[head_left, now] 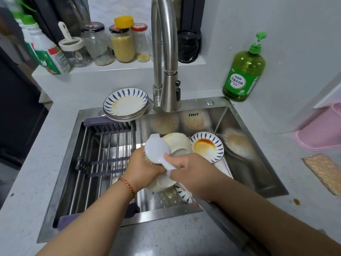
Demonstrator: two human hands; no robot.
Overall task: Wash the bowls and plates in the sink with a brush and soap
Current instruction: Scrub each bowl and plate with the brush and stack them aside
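My left hand curls its fingers round a white bowl tilted over the sink for my right hand, which grips the brush, to scrub; stained plates wait just beyond.
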